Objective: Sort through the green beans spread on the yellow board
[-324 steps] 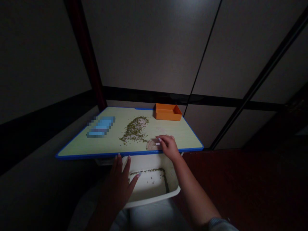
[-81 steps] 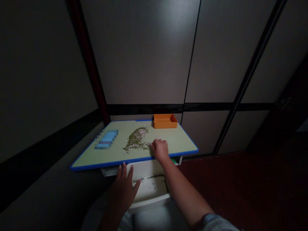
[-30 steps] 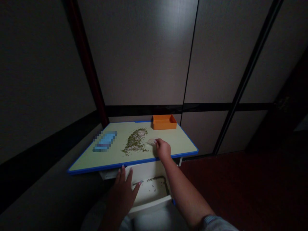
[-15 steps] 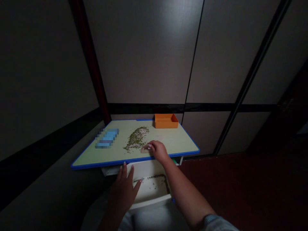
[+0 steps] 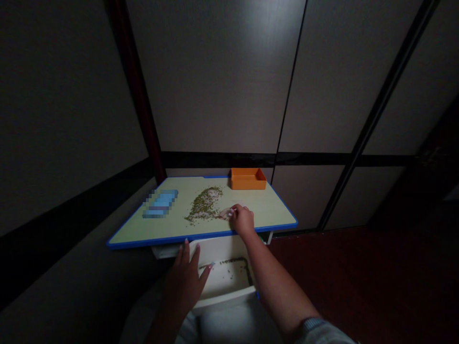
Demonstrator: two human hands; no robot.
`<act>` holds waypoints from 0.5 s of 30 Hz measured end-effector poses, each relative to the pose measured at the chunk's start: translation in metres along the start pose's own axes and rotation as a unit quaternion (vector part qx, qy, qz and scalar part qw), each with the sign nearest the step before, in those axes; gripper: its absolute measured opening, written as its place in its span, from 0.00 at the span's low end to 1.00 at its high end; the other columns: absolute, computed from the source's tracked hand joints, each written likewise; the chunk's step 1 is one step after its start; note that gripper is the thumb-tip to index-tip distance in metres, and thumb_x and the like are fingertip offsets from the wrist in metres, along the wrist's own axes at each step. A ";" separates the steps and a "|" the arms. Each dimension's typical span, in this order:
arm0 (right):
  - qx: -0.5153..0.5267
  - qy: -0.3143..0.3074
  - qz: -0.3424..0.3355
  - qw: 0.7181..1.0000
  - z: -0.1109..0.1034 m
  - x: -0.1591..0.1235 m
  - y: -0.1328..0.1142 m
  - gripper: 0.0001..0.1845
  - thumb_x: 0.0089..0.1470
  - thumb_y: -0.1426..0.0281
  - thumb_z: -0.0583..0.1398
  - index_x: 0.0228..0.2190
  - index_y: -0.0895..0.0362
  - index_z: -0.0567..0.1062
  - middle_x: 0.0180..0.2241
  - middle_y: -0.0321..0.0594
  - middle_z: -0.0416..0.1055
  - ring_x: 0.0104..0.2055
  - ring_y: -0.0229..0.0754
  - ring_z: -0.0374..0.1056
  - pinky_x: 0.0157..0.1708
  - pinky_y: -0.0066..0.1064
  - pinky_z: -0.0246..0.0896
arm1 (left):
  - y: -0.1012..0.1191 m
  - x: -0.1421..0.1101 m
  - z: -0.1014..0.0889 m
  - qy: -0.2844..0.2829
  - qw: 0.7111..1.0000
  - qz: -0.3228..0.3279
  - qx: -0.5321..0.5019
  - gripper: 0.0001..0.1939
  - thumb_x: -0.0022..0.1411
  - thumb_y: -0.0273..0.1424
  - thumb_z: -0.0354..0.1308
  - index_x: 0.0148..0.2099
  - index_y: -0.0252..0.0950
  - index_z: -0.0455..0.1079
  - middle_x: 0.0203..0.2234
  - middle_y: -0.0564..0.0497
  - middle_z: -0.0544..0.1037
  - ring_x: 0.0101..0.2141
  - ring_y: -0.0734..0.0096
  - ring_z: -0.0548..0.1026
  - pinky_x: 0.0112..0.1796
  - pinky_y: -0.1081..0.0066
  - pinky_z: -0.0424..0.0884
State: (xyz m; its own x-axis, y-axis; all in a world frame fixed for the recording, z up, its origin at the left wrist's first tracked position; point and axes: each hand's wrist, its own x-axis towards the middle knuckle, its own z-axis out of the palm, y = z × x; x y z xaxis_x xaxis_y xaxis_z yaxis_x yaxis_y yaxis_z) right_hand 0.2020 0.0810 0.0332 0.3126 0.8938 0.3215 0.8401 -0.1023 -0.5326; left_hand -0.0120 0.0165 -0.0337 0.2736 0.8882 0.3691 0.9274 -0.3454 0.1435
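Observation:
My right hand [image 5: 243,219] is closed on a small, see-through flat piece [image 5: 225,214] at the right end of a spread of small green and pale grains [image 5: 204,203]. These grains lie on the pale table top [image 5: 136,231] with a blue rim. My left hand [image 5: 190,282] has its fingers spread over the left side of a white pulled-out drawer [image 5: 229,288], holding nothing that I can see. A line of dark grains [image 5: 233,261] runs along the drawer's far and right inner edges, with a few loose ones on its bottom.
An orange open box [image 5: 248,182] stands at the table's back right. A blurred-out blue flat object [image 5: 160,204] lies on the left. Close behind the table rise grey cabinet panels [image 5: 218,95]. Dark red floor [image 5: 344,286] lies to the right.
My right hand has moved a little right and away from me across the table, with the see-through piece in it. My left hand stays over the drawer's side.

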 end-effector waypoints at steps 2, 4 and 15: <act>0.032 0.013 0.008 0.999 0.002 0.002 0.004 0.13 0.61 0.70 0.53 0.42 0.53 0.75 0.37 0.40 0.75 0.41 0.41 0.67 0.39 0.29 0.51 | 0.000 0.001 0.000 -0.003 1.000 -0.002 0.001 0.32 0.59 0.43 0.51 0.60 0.29 0.63 0.64 0.32 0.57 0.63 0.44 0.57 0.57 0.52 0.62; 0.049 0.034 0.019 0.998 0.002 0.004 0.007 0.13 0.61 0.71 0.52 0.42 0.53 0.75 0.37 0.39 0.75 0.42 0.40 0.67 0.39 0.28 0.52 | 0.000 0.001 -0.001 -0.011 1.000 -0.005 0.003 0.32 0.60 0.43 0.51 0.60 0.28 0.63 0.64 0.31 0.56 0.63 0.42 0.57 0.56 0.52 0.63; -0.010 -0.004 0.008 1.000 -0.001 0.002 0.002 0.14 0.60 0.69 0.53 0.43 0.51 0.76 0.37 0.41 0.75 0.42 0.41 0.67 0.40 0.29 0.52 | 0.004 0.000 -0.009 -0.027 1.000 -0.015 0.002 0.32 0.60 0.44 0.50 0.61 0.30 0.62 0.64 0.32 0.56 0.62 0.44 0.58 0.56 0.52 0.62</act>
State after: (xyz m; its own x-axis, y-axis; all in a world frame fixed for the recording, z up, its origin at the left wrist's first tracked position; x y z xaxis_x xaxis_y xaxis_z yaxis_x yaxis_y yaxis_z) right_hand 0.2044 0.0819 0.0332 0.3228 0.8958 0.3055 0.8433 -0.1256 -0.5226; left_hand -0.0106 0.0119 -0.0250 0.2585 0.9133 0.3148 0.9364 -0.3170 0.1508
